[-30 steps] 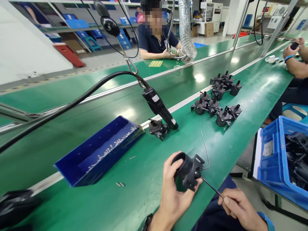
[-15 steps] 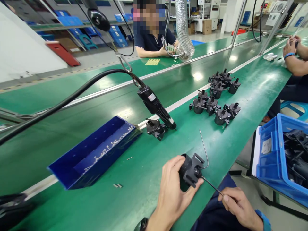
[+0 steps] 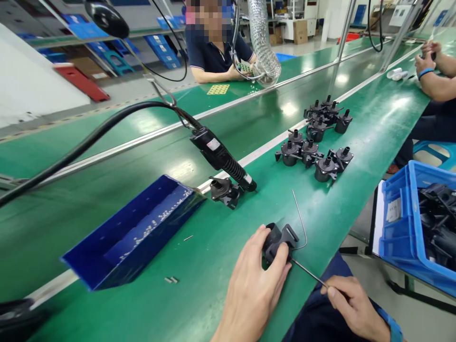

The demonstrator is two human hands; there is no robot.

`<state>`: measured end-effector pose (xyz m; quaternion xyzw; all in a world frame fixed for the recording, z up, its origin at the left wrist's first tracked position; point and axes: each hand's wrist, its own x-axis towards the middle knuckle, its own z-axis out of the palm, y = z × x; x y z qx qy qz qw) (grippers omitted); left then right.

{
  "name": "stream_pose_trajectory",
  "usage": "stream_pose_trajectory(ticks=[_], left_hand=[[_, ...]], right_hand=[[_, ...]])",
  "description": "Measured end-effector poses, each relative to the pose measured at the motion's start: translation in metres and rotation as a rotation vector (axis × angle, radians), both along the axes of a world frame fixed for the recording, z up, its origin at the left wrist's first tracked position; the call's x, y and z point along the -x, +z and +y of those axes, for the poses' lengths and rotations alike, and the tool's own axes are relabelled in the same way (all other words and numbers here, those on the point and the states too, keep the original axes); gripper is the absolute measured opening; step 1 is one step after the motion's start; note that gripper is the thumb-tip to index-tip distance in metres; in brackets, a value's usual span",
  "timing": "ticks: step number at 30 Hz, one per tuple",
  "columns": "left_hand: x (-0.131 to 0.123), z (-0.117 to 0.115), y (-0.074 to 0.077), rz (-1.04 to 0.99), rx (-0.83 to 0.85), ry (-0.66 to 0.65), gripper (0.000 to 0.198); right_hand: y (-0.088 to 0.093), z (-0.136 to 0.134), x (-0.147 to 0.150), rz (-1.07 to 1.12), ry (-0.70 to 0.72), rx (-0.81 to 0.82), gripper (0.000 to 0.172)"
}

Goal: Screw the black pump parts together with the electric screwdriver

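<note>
My left hand (image 3: 254,280) is closed around a black plastic bracket part (image 3: 287,236), holding it low over the green bench with the thumb across its near side. In my right hand (image 3: 351,301), the fingers pinch a long, thin hex key (image 3: 307,270). Its far tip meets the near side of the part; the exact contact is hidden by my left thumb. A second bent hex key (image 3: 300,216), L-shaped, lies just beyond the part. Farther back, a corded electric screwdriver (image 3: 228,161) hangs tilted beside a single black assembly (image 3: 223,190).
To the left, a blue bin (image 3: 131,232) holds small metal pieces; a few loose pins (image 3: 171,280) lie nearby. Several black assemblies (image 3: 317,142) stand at the back right. A blue crate (image 3: 399,228) of black parts is at the right. Co-workers sit across and at far right.
My left thumb has moved up over the near side of the black part, and the part has tilted slightly. The hex key stays against it. The whole view has shifted a little.
</note>
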<state>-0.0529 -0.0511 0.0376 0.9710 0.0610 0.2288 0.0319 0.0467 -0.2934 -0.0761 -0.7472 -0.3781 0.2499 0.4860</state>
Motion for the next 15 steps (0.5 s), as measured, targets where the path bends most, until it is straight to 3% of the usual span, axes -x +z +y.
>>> stream_pose_trajectory(ticks=[6, 15], left_hand=[[0.000, -0.005, 0.003, -0.002, 0.071, 0.015, 0.025], [0.004, -0.009, 0.009, -0.029, 0.296, 0.114, 0.014]], right_hand=[[0.011, 0.004, -0.003, -0.026, -0.008, -0.019, 0.037], [0.026, -0.001, 0.006, -0.299, -0.066, 0.028, 0.025]])
